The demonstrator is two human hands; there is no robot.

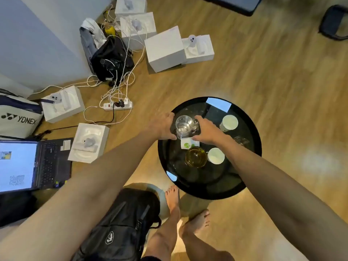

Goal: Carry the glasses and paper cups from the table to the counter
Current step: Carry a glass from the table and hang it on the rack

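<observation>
- A wooden floor carries a round black table.
- Both arms reach out over it; the left hand and right hand curl around a clear glass near the table's far left edge.
- Two paper cups and an amber glass stand nearer.
- White boxes and cables lie beyond.

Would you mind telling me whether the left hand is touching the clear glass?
Touching. The head view shows the left hand pressed against the clear glass, its thumb curled along the near side.

Two paper cups, three glasses, one round table, two hands
</observation>
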